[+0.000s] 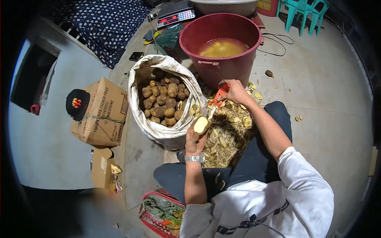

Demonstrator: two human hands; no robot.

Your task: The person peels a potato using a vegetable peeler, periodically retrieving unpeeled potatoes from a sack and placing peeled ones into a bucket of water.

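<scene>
My left hand (195, 142), with a metal watch (195, 158) on its wrist, holds a potato (201, 125) whose pale yellow flesh faces up. Farther from me, my right hand (236, 91) grips an orange handheld tool (220, 94); my fingers hide part of it, so its exact kind is unclear. Beneath both hands spreads a heap of potato peelings (221, 142), with pale slices (247, 121) on top. To the left, a white woven sack (160, 135) with a rolled rim stands full of unpeeled potatoes (166, 98).
Beyond my hands stands a dark red tub (226, 67) containing cloudy yellow liquid (223, 49). A digital scale (175, 19) is behind it. At left, a cardboard box (104, 116) carries a black cap (78, 104). A red basket (148, 221) sits near my left knee. One loose potato (269, 73) lies on the tiles.
</scene>
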